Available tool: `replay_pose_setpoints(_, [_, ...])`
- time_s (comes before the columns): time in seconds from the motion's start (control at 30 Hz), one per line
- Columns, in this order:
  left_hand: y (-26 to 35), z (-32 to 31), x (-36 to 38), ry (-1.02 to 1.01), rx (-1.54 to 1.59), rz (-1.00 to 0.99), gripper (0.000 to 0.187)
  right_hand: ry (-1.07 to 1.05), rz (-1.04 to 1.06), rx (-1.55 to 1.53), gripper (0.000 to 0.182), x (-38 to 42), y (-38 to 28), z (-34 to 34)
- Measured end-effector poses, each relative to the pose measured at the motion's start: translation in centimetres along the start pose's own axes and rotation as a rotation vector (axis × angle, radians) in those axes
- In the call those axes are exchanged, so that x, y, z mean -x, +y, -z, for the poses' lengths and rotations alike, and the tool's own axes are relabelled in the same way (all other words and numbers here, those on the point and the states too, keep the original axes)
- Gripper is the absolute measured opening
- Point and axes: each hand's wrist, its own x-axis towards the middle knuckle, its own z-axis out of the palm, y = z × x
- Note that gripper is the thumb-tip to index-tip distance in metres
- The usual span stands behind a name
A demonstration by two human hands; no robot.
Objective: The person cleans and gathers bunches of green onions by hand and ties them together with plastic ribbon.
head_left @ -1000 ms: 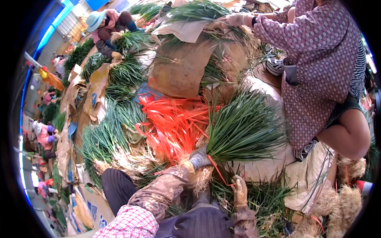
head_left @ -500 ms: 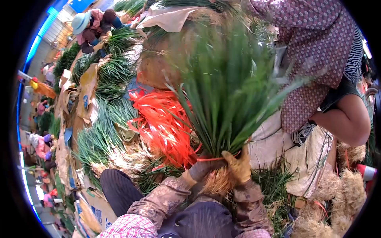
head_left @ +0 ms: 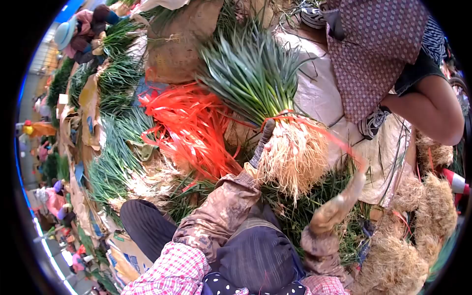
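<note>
A bunch of green stalks (head_left: 255, 73) lies with its pale roots (head_left: 295, 155) toward me, a red ribbon (head_left: 324, 132) around it where stalks meet roots. My left hand (head_left: 261, 143), in a dark glove, is closed on the bunch at its left side, its fingers partly hidden. To the right, my right hand (head_left: 339, 201), in a tan glove, pinches the end of the ribbon, which stretches taut from the bunch. A heap of loose red ribbons (head_left: 189, 128) lies left of the bunch.
More green stalks (head_left: 115, 152) lie at the left. A person in a patterned garment (head_left: 373, 54) is at the upper right, one shoe (head_left: 372, 123) on the pale sheet. Bundles of dry roots (head_left: 393, 250) lie lower right. Another person (head_left: 81, 34) bends at the upper left.
The bunch has tipped from upright to lying away from me, its roots now in view. My right hand has left the bunch and moved right, drawing the ribbon out.
</note>
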Motion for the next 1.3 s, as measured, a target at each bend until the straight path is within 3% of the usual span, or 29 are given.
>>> replay_pose_setpoints(0.07, [-0.3,0.5,0.5,0.008,0.012,0.009,0.060,0.030,0.195,0.088,0.060,1.7,0.8,1.3])
replay_pose_setpoints(0.13, [-0.9,1.1,1.0,0.025,0.029,0.012,0.059,0.049,0.235,0.115,0.062,1.6,1.0,0.5])
replay_pose_setpoints(0.17, [-1.2,1.4,1.4,0.033,0.027,0.016,0.059,0.066,0.128,0.075,0.064,2.7,1.7,-1.6])
replay_pose_setpoints(0.23, [-1.7,2.0,1.8,0.054,0.034,0.021,0.058,0.000,0.114,0.142,0.066,2.7,2.1,-7.6])
replay_pose_setpoints(0.33, [-1.0,1.9,2.5,0.066,0.013,0.041,0.057,-0.366,0.008,0.154,0.060,2.9,1.5,-9.6])
replay_pose_setpoints(0.37, [-0.8,2.2,3.2,0.079,0.011,0.047,0.057,-0.383,-0.144,-0.145,0.055,3.8,1.0,-9.3])
replay_pose_setpoints(0.47, [0.3,2.2,4.7,0.104,0.009,0.094,0.056,-0.285,-0.264,-0.550,0.042,3.8,3.5,-6.2])
replay_pose_setpoints(0.53, [0.6,2.3,5.6,0.126,0.013,0.130,0.055,-0.475,-0.525,-0.359,0.041,1.5,6.2,-5.3])
replay_pose_setpoints(0.6, [0.5,2.9,6.3,0.154,0.016,0.177,0.054,-0.739,-0.632,-0.219,0.044,2.0,9.4,-5.7])
replay_pose_setpoints(0.63, [0.7,3.1,6.4,0.161,0.011,0.197,0.054,-0.800,-0.651,-0.407,0.046,6.1,13.7,-9.2])
replay_pose_setpoints(0.73, [1.4,3.7,7.1,0.170,0.005,0.217,0.053,-1.111,-0.306,0.047,0.065,6.4,13.8,-12.7])
replay_pose_setpoints(0.77, [1.8,3.7,7.4,0.169,0.021,0.218,0.052,-1.215,-0.333,0.225,0.058,6.0,13.1,-13.0])
replay_pose_setpoints(0.8, [2.1,3.7,7.8,0.174,0.052,0.218,0.052,-1.038,-0.490,-0.148,0.046,9.5,16.1,-12.5])
replay_pose_setpoints(0.83, [2.3,3.7,8.2,0.176,0.088,0.218,0.052,-0.855,-0.806,-0.263,0.033,10.1,15.7,-11.1])
replay_pose_setpoints(0.87, [2.5,3.8,8.8,0.185,0.127,0.226,0.051,-0.921,-0.476,0.201,0.029,8.2,15.4,-8.9])
replay_pose_setpoints(0.9, [2.6,4.0,9.0,0.189,0.155,0.228,0.051,-1.044,-0.464,0.397,0.025,8.3,17.3,-6.7])
replay_pose_setpoints(0.97, [2.6,4.2,9.6,0.195,0.220,0.242,0.050,-1.404,-0.530,0.825,0.039,10.6,21.5,-2.9])
replay_pose_setpoints(1.07, [1.9,4.5,9.7,0.226,0.344,0.282,0.049,-1.140,-0.591,0.637,0.061,4.8,12.9,0.3])
replay_pose_setpoints(1.17, [-0.1,4.4,9.3,0.317,0.345,0.354,0.048,-0.998,-1.033,-0.394,0.079,3.9,9.8,-1.1])
replay_pose_setpoints(1.23, [-0.9,1.8,9.3,0.394,-0.011,0.402,0.044,-0.956,-0.894,-0.631,0.081,8.2,13.7,-4.5])
replay_pose_setpoints(1.27, [-1.2,0.5,9.2,0.430,-0.184,0.440,0.041,-0.945,-1.157,-0.935,0.078,6.5,12.6,-5.0])
replay_pose_setpoints(1.3, [-1.6,0.2,8.0,0.281,-0.538,0.369,0.051,-0.891,-1.452,-1.191,0.075,4.8,11.4,-5.6])
